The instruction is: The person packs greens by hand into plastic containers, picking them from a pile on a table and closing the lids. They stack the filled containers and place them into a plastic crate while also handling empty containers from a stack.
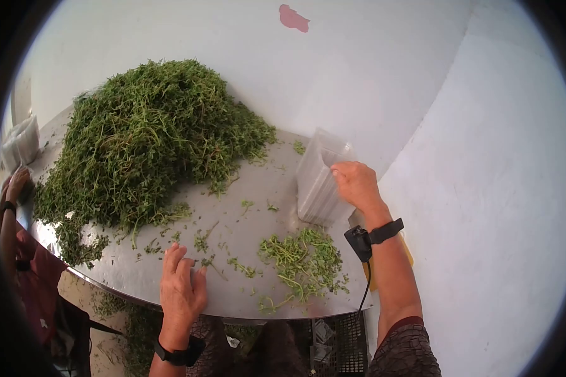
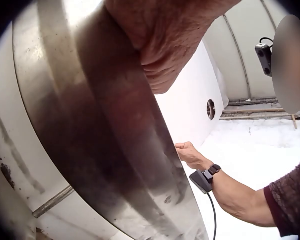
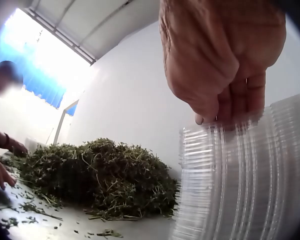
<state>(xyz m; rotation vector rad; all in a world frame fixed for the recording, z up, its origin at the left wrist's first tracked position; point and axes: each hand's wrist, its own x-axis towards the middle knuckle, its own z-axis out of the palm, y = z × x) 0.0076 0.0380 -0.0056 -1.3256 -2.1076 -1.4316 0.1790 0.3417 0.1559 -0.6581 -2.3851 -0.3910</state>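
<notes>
My right hand [image 1: 344,177] grips the top rim of a stack of clear plastic containers [image 1: 316,188] standing at the right side of a round steel table [image 1: 258,182]. In the right wrist view its fingers [image 3: 230,107] curl over the ribbed stack [image 3: 240,175]. My left hand [image 1: 183,267] rests flat on the table near the front edge, fingers straight, holding nothing. A small heap of green herb sprigs [image 1: 305,261] lies between the two hands. A large mound of the same herbs [image 1: 151,138] covers the table's left half.
Loose sprigs are scattered across the steel surface. White walls stand close behind and to the right of the table. Another person's hand [image 1: 16,185] rests at the far left edge, beside more clear containers [image 1: 20,141]. A dark crate [image 1: 339,342] sits under the table.
</notes>
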